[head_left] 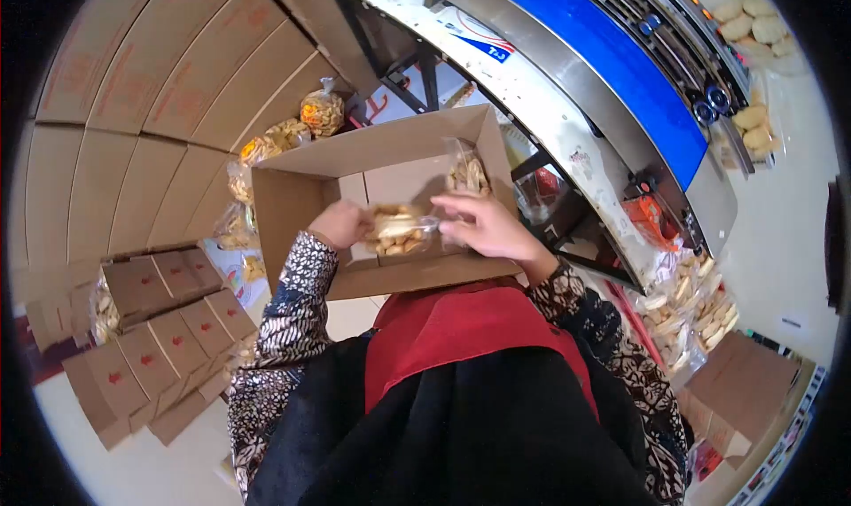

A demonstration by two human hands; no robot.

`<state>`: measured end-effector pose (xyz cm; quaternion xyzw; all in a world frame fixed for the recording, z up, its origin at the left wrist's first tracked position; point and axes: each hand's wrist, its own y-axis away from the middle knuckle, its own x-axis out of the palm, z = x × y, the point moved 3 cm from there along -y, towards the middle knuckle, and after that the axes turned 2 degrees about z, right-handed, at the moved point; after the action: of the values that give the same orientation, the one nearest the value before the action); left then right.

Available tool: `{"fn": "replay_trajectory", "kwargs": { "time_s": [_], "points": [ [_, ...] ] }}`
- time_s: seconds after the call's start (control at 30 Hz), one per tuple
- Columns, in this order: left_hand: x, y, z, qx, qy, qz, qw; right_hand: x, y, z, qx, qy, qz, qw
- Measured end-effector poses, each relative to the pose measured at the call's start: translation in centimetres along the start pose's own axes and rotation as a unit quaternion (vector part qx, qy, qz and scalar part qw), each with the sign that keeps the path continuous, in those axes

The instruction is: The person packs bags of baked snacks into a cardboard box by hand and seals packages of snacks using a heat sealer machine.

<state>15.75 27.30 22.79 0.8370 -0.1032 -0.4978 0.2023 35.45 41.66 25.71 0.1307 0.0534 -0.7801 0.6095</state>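
Observation:
An open cardboard box stands in front of my body. Over its inside is a clear plastic bag of pale brown snacks, between my two hands. My left hand has its fingers closed on the left end of this bag. My right hand is at the bag's right end, by the gathered plastic, with its fingers stretched out and apart. Another bag of snacks lies in the box's far right corner, just beyond my right hand.
Stacked cartons rise at the left, with filled bags beside them. A metal machine with a blue belt runs along the upper right. More snack bags lie at the right. Folded cardboard is at the lower left.

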Motion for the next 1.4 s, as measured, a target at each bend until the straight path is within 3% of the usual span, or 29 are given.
{"fn": "replay_trajectory", "kwargs": {
  "time_s": [0.1, 0.17, 0.23, 0.27, 0.33, 0.37, 0.43, 0.47, 0.5, 0.53, 0.57, 0.6, 0.67, 0.7, 0.73, 0.77, 0.8, 0.83, 0.87, 0.9, 0.93, 1.03, 1.07, 1.1, 1.13, 1.17, 1.23, 1.27, 1.4],
  "points": [
    [9.5, -1.1, 5.7, -0.097, 0.143, 0.083, 0.981, -1.1, 5.4, -1.8, 0.083, -0.172, -0.032, 0.981],
    [15.8, -2.1, 7.2, -0.077, 0.144, 0.073, 0.984, -3.1, 9.5, -1.9, 0.149, -0.092, -0.054, 0.983],
    [19.5, -3.4, 7.3, -0.050, 0.360, 0.030, 0.931, -4.3, 14.4, -3.5, 0.158, -0.050, -0.030, 0.986],
    [20.3, -4.0, 7.0, -0.041, 0.356, 0.038, 0.933, -4.9, 16.7, -4.1, 0.163, -0.050, -0.043, 0.984],
    [21.3, -6.0, 6.4, -0.143, 0.441, 0.080, 0.882, -5.6, 21.3, -5.1, 0.231, -0.102, -0.035, 0.967],
    [20.6, -6.8, 6.0, -0.140, 0.298, 0.121, 0.936, -5.7, 24.0, -6.6, 0.289, -0.115, -0.049, 0.949],
    [19.0, -6.9, 5.1, -0.157, 0.190, 0.224, 0.943, -6.6, 28.3, -7.9, 0.379, -0.131, -0.092, 0.911],
    [21.8, -7.3, 8.5, -0.164, 0.161, 0.216, 0.949, -7.2, 30.8, -9.0, 0.384, -0.134, -0.119, 0.906],
    [20.0, -6.4, 7.8, -0.162, 0.126, 0.174, 0.963, -7.9, 34.4, -11.2, 0.418, -0.153, -0.184, 0.876],
    [15.9, -6.1, 3.1, -0.229, 0.179, 0.239, 0.926, -8.5, 37.7, -12.6, 0.449, -0.172, -0.245, 0.842],
    [22.8, -6.2, 12.1, -0.124, 0.299, 0.246, 0.914, -9.6, 40.2, -12.7, 0.410, -0.200, -0.355, 0.816],
    [25.5, -6.6, 15.2, -0.149, 0.219, 0.263, 0.928, -10.6, 42.7, -12.8, 0.366, -0.223, -0.456, 0.780],
    [21.5, -5.3, 7.4, -0.223, 0.266, 0.122, 0.930, -12.3, 49.2, -16.1, 0.335, -0.271, -0.644, 0.632],
    [21.3, -6.3, 6.3, -0.219, 0.259, 0.126, 0.932, -13.4, 51.6, -16.9, 0.325, -0.257, -0.704, 0.577],
    [21.3, -7.4, 5.9, -0.226, 0.089, 0.193, 0.951, -14.7, 53.8, -17.9, 0.312, -0.243, -0.758, 0.519],
    [20.9, -8.5, 5.5, -0.226, -0.084, 0.252, 0.937, -15.7, 56.4, -19.9, 0.310, -0.247, -0.761, 0.513],
    [19.5, -8.3, 5.4, -0.222, -0.092, 0.251, 0.938, -16.2, 59.8, -23.3, 0.314, -0.230, -0.761, 0.519],
    [17.3, -7.4, 4.6, -0.086, 0.090, 0.183, 0.975, -16.8, 63.2, -26.6, 0.320, -0.211, -0.761, 0.524],
    [15.4, -7.2, 3.8, 0.053, 0.269, 0.109, 0.956, -14.0, 70.2, -33.5, 0.320, -0.215, -0.763, 0.518],
    [14.6, -7.8, 3.1, 0.050, 0.264, 0.115, 0.956, -12.5, 77.0, -39.3, 0.413, 0.005, -0.728, 0.548],
    [13.1, -8.2, 3.1, -0.016, 0.285, 0.010, 0.958, -14.9, 79.5, -46.9, 0.481, 0.221, -0.646, 0.549],
    [8.9, -9.6, 3.1, -0.196, 0.311, -0.310, 0.877, -12.6, 83.0, -53.5, 0.459, 0.119, -0.738, 0.481],
    [8.4, -9.9, 3.0, -0.248, 0.312, -0.414, 0.819, -14.3, 79.6, -48.0, 0.460, 0.113, -0.737, 0.483],
    [6.4, -10.1, 0.2, -0.260, 0.191, -0.429, 0.844, -15.0, 75.6, -42.7, 0.370, -0.187, -0.827, 0.379],
    [3.7, -10.3, -4.4, -0.272, 0.067, -0.438, 0.854, -17.3, 69.0, -35.2, 0.242, -0.466, -0.819, 0.233],
    [2.4, -10.7, -7.4, -0.213, 0.048, -0.474, 0.853, -17.6, 70.1, -37.4, 0.455, -0.205, -0.746, 0.441],
    [0.5, -11.8, -14.3, -0.112, -0.017, -0.544, 0.831, -17.4, 68.4, -36.6, 0.318, -0.479, -0.794, 0.198],
    [-0.2, -12.6, -18.3, -0.070, -0.064, -0.573, 0.814, -17.4, 67.7, -36.1, 0.317, -0.485, -0.787, 0.212],
    [-2.0, -15.3, -28.6, 0.070, -0.072, -0.631, 0.769, -18.5, 67.5, -32.0, 0.484, -0.095, -0.855, 0.161]
  ]
}}
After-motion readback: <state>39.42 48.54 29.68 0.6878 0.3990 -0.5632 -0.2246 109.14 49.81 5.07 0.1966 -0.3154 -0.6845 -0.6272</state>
